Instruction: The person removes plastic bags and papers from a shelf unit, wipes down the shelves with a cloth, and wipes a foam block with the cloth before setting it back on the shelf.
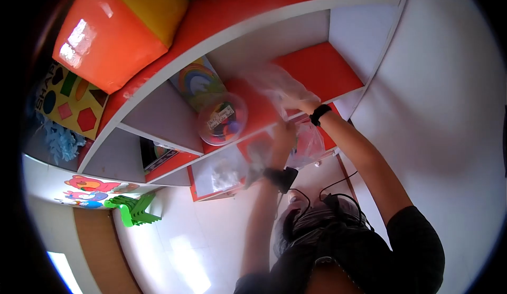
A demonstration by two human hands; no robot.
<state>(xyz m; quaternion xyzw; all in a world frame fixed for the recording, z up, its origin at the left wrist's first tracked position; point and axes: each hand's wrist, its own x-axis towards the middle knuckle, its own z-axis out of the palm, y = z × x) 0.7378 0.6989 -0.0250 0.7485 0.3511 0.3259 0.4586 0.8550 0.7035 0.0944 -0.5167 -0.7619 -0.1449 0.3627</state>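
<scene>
My right hand (pixel 297 101), with a black band at the wrist, is closed on a crumpled clear plastic bag (pixel 269 80) that spreads over the red shelf. Just below it is my left hand (pixel 284 138), smeared by motion, so its fingers cannot be made out. More clear plastic (pixel 257 154) shows beside that hand, and whether it is gripped is unclear. A plastic pouch (pixel 309 143) with something coloured inside lies on the lower shelf, right of my left hand. Left of both hands, a round clear tub (pixel 223 119) with a label and colourful contents stands on the shelf.
The curved shelf unit (pixel 253 19) has red boards and white dividers. On its top sits a large orange and yellow block (pixel 116 30). A rainbow picture (pixel 198 80) leans behind the tub. Green stacked chairs (pixel 134 209) stand on the floor; a white wall (pixel 443 109) bounds the right.
</scene>
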